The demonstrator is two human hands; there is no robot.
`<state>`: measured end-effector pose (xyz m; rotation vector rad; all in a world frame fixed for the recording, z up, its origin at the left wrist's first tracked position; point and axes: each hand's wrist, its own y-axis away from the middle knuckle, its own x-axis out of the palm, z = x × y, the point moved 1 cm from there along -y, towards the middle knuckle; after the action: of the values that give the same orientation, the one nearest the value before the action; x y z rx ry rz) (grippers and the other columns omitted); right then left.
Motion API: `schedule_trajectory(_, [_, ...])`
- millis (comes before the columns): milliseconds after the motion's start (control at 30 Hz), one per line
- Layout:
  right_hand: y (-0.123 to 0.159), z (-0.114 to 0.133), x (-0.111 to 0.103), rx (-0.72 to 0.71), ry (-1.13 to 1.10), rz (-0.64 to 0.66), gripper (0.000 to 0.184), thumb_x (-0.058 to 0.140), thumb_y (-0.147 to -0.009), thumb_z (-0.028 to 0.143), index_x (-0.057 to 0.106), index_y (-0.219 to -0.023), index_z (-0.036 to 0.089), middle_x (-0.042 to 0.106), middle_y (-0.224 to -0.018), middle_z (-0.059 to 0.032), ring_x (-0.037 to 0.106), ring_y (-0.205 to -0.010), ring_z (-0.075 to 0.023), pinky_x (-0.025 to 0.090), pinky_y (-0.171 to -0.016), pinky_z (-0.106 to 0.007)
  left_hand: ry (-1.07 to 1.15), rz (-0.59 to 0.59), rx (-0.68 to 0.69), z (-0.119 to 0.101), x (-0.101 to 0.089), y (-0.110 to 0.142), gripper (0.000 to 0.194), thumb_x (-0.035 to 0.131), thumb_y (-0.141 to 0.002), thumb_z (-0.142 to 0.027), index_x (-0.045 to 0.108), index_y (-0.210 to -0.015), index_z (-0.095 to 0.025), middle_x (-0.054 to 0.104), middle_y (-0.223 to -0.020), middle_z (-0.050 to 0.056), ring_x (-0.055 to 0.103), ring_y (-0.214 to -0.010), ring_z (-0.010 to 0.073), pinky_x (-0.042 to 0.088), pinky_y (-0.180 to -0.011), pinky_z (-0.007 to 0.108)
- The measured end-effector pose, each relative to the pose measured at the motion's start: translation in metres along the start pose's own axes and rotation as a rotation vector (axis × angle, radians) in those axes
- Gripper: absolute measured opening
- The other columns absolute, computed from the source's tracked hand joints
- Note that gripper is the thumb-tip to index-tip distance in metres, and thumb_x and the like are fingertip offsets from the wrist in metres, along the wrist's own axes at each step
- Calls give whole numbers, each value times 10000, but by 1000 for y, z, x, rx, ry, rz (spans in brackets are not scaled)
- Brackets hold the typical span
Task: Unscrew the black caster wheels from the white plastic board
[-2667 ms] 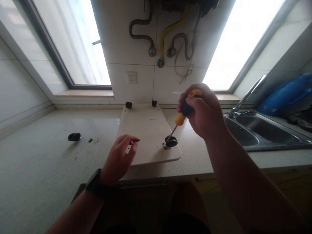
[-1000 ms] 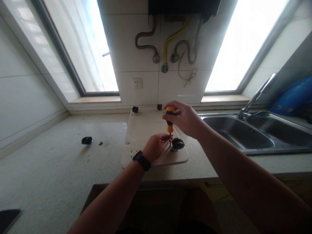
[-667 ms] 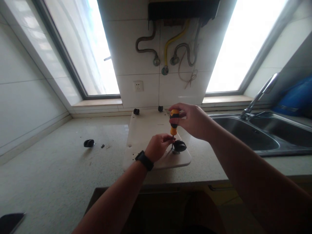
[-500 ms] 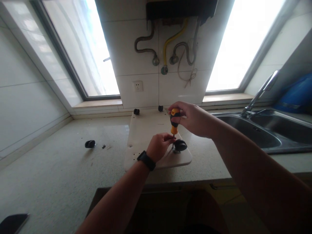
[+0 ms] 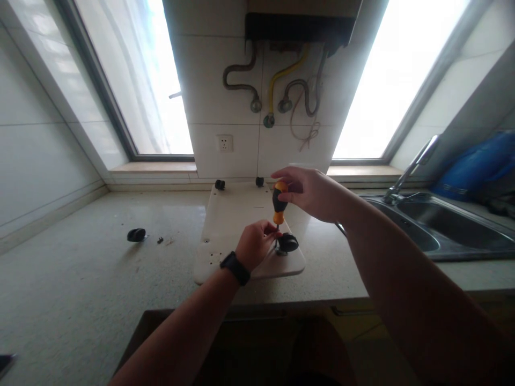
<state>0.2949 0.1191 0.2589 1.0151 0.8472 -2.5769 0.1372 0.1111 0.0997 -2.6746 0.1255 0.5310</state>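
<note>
My right hand (image 5: 308,193) holds a yellow and black screwdriver (image 5: 279,205) by its handle, fingers and thumb round the upper part. The screwdriver stands nearly upright, its shaft reaching down to the metal plate of a black caster wheel (image 5: 288,242). With finger and thumb closed on the lower shaft, my left hand (image 5: 255,244) rests over a white board (image 5: 237,212). That caster sits at the board's near right corner; the screw under the tip is hidden. Two more casters stand at the far end, one of them the far left caster (image 5: 219,184). Small holes show at the near left corner.
A loose caster (image 5: 137,235) lies on the stone countertop (image 5: 100,289), with small screws (image 5: 160,240) beside it. To the right is a double sink (image 5: 446,222) with a faucet (image 5: 414,166). Pipes and a socket (image 5: 225,143) are on the back wall. A dark object's corner shows at lower left.
My left hand has come from the board's left side to the screwdriver shaft. My right hand has brought the screwdriver from slanted to upright and loosened round the handle's top. The camera has shifted slightly.
</note>
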Motion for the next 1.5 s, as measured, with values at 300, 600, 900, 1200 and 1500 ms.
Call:
schedule_trajectory(300, [-1,9,6,-32,307,-111,285,887,-755,412,777,-948,235,687,-895,-55,617,-788,-208,492,-753,-405,-56,-3,34,-8,-1,2,24,720,-908,-187,699,-899,-193,801,-893,62,752,-838,219,558,-782,343])
schedule_trajectory(600, [-10,-17,-1,-5,-92,-24,423,839,-710,180,768,-1119,263,779,-1042,-46,732,-968,-233,601,-942,-464,173,72,71,-7,-1,-7,169,659,-956,-215,771,-1082,-200,822,-1086,76,762,-1019,239,570,-965,405])
schedule_trajectory(900, [-2,-4,2,-21,-72,30,307,719,-824,270,760,-1124,221,746,-1036,-75,698,-891,-206,600,-858,-413,357,40,-67,7,11,-13,130,735,-885,-208,807,-989,-178,832,-982,84,772,-920,219,604,-893,382])
schedule_trajectory(1200, [-2,-13,12,-51,217,-131,363,778,-849,493,757,-1114,245,686,-994,-75,624,-877,-226,517,-808,-417,240,-5,-82,-11,6,-12,93,765,-870,-243,818,-903,-174,821,-840,76,751,-789,202,574,-763,335])
schedule_trajectory(1500, [5,-13,15,24,246,-157,410,761,-847,526,677,-1112,225,676,-1007,-78,617,-869,-228,499,-807,-419,274,-38,-110,-12,7,-14,74,836,-820,-197,775,-843,-161,802,-794,61,724,-709,172,553,-709,314])
